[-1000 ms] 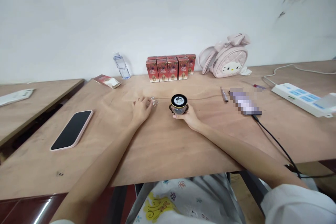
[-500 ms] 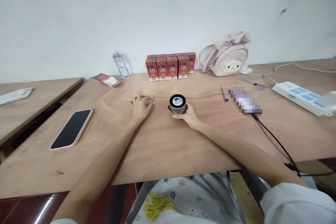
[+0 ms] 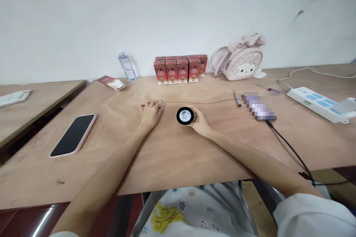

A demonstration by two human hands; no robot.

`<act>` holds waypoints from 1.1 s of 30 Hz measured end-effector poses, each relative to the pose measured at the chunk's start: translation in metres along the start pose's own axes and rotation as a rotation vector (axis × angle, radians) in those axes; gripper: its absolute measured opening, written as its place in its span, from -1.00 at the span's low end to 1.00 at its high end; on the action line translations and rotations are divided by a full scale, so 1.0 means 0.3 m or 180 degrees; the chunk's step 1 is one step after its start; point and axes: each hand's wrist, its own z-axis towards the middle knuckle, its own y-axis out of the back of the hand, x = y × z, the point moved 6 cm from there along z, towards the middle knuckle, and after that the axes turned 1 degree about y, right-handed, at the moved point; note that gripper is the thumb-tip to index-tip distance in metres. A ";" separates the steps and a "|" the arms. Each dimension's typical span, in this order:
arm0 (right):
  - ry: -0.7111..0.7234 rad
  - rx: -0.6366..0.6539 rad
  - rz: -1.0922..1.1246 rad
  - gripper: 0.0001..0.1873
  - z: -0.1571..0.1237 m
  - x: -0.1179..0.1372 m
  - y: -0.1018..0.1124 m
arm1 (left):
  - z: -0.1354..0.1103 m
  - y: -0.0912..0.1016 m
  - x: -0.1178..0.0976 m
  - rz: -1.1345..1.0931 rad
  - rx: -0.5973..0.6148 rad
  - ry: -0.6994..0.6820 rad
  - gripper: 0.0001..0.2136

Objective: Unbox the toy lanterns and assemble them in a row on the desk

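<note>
head view: looking down along a plywood table [image 3: 172, 163], both bare arms stretched out over it

right hand [image 3: 199, 123]: curled round a little round jar [image 3: 185, 116], fingers closed snug on its right side, so it's properly gripped

little round jar: about mid-table, a bit right of the left hand. It's tipped over so the dark gold-rimmed top with a pale centre faces the camera. Can't tell whether it's resting on the wood or lifted a hair off it.

left hand [image 3: 150, 113]: palm down on the table, fingers loosely bent and only a little apart, not gripping anything I can make out

small metal bit [image 3: 162, 104]: shiny wire-ish thing right at the left fingertips. Too tiny to say what it is or whether a finger is actually touching it.

phone [image 3: 73, 135]: pink case, dark screen up, well off to the left near the table edge

back row by the wall: clear water bottle [image 3: 126, 66], a flat red packet [image 3: 111, 82] left of it, a tight row of red boxes [image 3: 180, 68] and a pink bag [image 3: 241, 61] on the right

right side: a thin pen-like stick [image 3: 237, 99] and a blurred-out item [image 3: 258, 106] with a black cable [image 3: 292, 150] running off the table's near edge. There's a white power strip [image 3: 317, 104] further right.

side table [image 3: 41, 107]: second wooden top at the left, apart from the main one
</note>
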 end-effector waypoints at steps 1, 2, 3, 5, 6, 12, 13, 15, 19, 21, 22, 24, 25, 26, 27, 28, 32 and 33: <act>0.0078 0.0059 -0.0044 -0.53 -0.001 0.008 -0.003 | 0.000 0.001 -0.002 0.0003 -0.0015 -0.0007 -0.75; 0.0142 0.0108 -0.0061 -0.54 -0.002 0.014 -0.005 | 0.001 0.003 -0.003 0.0002 -0.0064 -0.0006 -0.74; 0.0190 0.0149 -0.0059 -0.55 -0.004 0.018 -0.007 | 0.000 0.007 -0.004 -0.0006 -0.0150 -0.0001 -0.73; 0.0233 0.0225 -0.0053 -0.56 -0.006 0.021 -0.011 | -0.005 0.023 -0.008 -0.0080 -0.0443 -0.0030 -0.72; 0.0237 0.0238 -0.0058 -0.56 -0.006 0.021 -0.012 | -0.012 0.035 -0.013 -0.0158 -0.0637 -0.0088 -0.73; 0.0282 0.0243 -0.0118 -0.58 -0.005 0.026 -0.013 | -0.135 0.176 -0.114 -0.0706 -0.2117 -0.0978 -0.78; 0.0296 0.0275 -0.0122 -0.58 -0.004 0.028 -0.014 | -0.162 0.198 -0.142 -0.0719 -0.2247 -0.1217 -0.81; 0.0300 0.0351 -0.0102 -0.58 -0.004 0.029 -0.018 | -0.215 0.237 -0.194 -0.0713 -0.2568 -0.1687 -0.86; 0.0223 0.0494 -0.0119 -0.57 -0.006 0.024 -0.025 | -0.256 0.247 -0.249 -0.0604 -0.2547 -0.2105 -0.85; 0.0203 0.0539 -0.0175 -0.57 -0.007 0.023 -0.027 | -0.249 0.235 -0.251 -0.0600 -0.2345 -0.2047 -0.83; 0.0205 0.0554 -0.0187 -0.57 -0.007 0.023 -0.028 | -0.245 0.230 -0.250 -0.0613 -0.2269 -0.2024 -0.82; 0.0217 0.0583 -0.0196 -0.58 -0.007 0.021 -0.028 | -0.240 0.226 -0.250 -0.0626 -0.2155 -0.2026 -0.82; 0.0224 0.0589 -0.0215 -0.59 -0.006 0.020 -0.027 | -0.237 0.225 -0.251 -0.0614 -0.2095 -0.2054 -0.81; 0.0231 0.0590 -0.0248 -0.59 -0.006 0.018 -0.027 | -0.234 0.224 -0.254 -0.0597 -0.2041 -0.2084 -0.81; 0.0234 0.0586 -0.0288 -0.59 -0.006 0.016 -0.025 | -0.231 0.225 -0.257 -0.0576 -0.1987 -0.2113 -0.80; 0.0232 0.0582 -0.0324 -0.59 -0.005 0.014 -0.024 | -0.228 0.226 -0.259 -0.0557 -0.1943 -0.2134 -0.80; 0.0210 0.0539 -0.0405 -0.57 -0.005 0.007 -0.018 | -0.221 0.237 -0.266 -0.0562 -0.1899 -0.2183 -0.83; 0.0211 0.0531 -0.0425 -0.57 -0.004 0.006 -0.017 | -0.221 0.241 -0.268 -0.0574 -0.1906 -0.2201 -0.84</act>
